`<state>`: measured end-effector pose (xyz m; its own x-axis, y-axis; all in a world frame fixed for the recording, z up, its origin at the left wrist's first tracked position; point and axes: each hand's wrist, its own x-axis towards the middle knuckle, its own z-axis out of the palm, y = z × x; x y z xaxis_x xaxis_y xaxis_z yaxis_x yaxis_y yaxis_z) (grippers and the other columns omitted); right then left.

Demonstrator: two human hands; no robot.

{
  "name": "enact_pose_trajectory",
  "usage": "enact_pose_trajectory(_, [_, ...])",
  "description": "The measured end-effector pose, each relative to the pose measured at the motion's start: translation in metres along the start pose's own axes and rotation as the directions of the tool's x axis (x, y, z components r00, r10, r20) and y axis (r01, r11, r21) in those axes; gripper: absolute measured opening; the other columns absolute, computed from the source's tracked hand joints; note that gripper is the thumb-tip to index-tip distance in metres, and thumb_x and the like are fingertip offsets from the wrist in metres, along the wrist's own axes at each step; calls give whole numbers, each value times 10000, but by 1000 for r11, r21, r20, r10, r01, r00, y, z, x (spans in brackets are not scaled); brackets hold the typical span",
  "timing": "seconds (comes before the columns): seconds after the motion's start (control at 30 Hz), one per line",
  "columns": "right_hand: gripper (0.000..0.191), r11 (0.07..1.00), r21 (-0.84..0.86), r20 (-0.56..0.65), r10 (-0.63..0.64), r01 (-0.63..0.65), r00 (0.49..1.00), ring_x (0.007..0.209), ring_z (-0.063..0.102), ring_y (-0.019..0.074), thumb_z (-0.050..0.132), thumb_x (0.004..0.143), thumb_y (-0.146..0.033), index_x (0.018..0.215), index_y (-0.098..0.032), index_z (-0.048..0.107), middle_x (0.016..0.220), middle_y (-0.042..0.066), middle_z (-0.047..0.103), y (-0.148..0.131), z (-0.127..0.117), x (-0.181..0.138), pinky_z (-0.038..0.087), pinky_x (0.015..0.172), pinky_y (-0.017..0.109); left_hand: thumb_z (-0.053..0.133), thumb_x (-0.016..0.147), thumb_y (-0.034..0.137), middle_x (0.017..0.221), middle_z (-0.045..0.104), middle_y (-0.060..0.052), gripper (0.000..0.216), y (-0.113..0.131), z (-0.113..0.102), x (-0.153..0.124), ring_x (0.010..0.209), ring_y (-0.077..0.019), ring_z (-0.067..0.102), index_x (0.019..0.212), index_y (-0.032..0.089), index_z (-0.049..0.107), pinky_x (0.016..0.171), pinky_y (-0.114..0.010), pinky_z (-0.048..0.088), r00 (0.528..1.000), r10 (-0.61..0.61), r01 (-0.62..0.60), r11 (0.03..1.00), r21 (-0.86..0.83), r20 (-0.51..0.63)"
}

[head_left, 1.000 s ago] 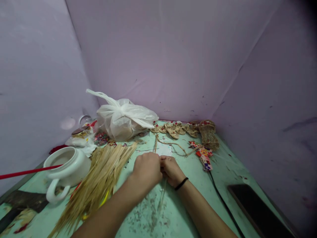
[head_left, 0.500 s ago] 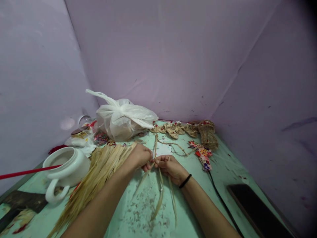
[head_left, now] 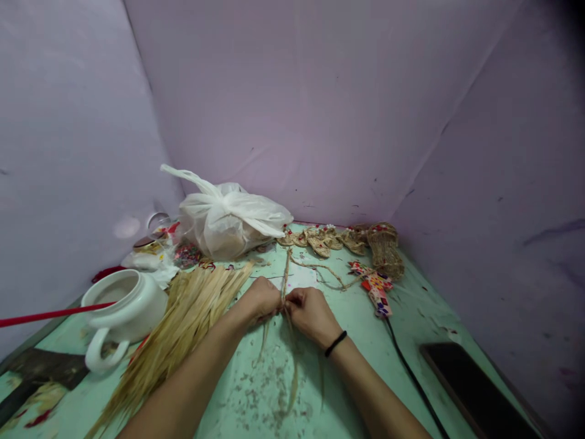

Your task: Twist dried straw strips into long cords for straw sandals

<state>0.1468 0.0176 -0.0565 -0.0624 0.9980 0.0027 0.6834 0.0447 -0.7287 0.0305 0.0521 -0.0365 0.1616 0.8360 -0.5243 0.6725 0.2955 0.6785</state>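
Hands (head_left: 313,312), two, on one cord (head_left: 286,273)

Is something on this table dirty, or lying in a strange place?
Two things, perhaps. Dark smudges mark the green tabletop, on the near side of the left hand and right hand, so it looks unclean. Also, a red rod reaches over the rim of the white pot, which looks unusual.
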Motion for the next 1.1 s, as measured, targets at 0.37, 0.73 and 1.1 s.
enact_pose_trajectory(0.37, [169, 970, -111, 37, 221, -215, 975, 450, 494, 115, 495, 596, -168, 528, -126, 643, 480, 72, 601, -14, -9, -7, 233, 415, 212, 431, 500, 75, 286, 255, 61, 158, -2, 13, -5, 298, -43, 222, 371, 149, 377, 347, -205, 119, 993, 80, -99, 965, -243, -87])
enact_pose_trajectory(0.73, [125, 976, -190, 28, 115, -108, 993, 506, 514, 137, 550, 609, -222, 545, -165, 642, 561, 71, 635, -22, -9, -15, 237, 456, 235, 457, 475, 106, 299, 278, 81, 96, -4, -3, -9, 251, -18, 178, 410, 148, 401, 300, -185, 85, 979, 165, -97, 896, -434, 122])
enact_pose_trajectory(1.1, [78, 598, 648, 390, 273, -472, 880, 384, 425, 71, 529, 613, -212, 611, -160, 471, 444, -46, 451, -11, -4, 1, 333, 423, 202, 448, 498, 146, 301, 283, 76, 45, -7, -10, -5, 255, -31, 173, 455, 145, 461, 311, -193, 80, 964, 181, -93, 917, -388, 196])
